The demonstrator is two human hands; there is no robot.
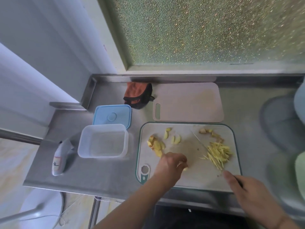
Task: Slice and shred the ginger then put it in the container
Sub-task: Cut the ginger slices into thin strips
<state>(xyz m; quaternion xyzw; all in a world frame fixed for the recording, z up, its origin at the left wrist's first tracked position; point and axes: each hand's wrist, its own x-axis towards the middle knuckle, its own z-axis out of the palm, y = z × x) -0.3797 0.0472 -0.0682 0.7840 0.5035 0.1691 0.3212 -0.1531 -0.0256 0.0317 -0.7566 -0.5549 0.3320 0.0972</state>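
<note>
On the green-rimmed cutting board (194, 172) lie ginger slices (175, 138), a ginger chunk (156, 145) at the left and a pile of ginger shreds (218, 152) at the right. Peel scraps (212, 133) sit at the board's far right. My right hand (247, 190) grips the knife (200, 142) by its handle, with the blade's edge lying against the shreds. My left hand (171, 164) is on the board's near part, its fingers curled round a small piece of ginger. The clear container (103, 141) stands empty to the left of the board.
A blue lid (113, 115) lies behind the container. A second, plain cutting board (188, 102) and an orange-and-black cloth (137, 95) are at the back. A grey knife sheath (61, 156) lies at the counter's left edge. Round bowls (283, 119) stand at the right.
</note>
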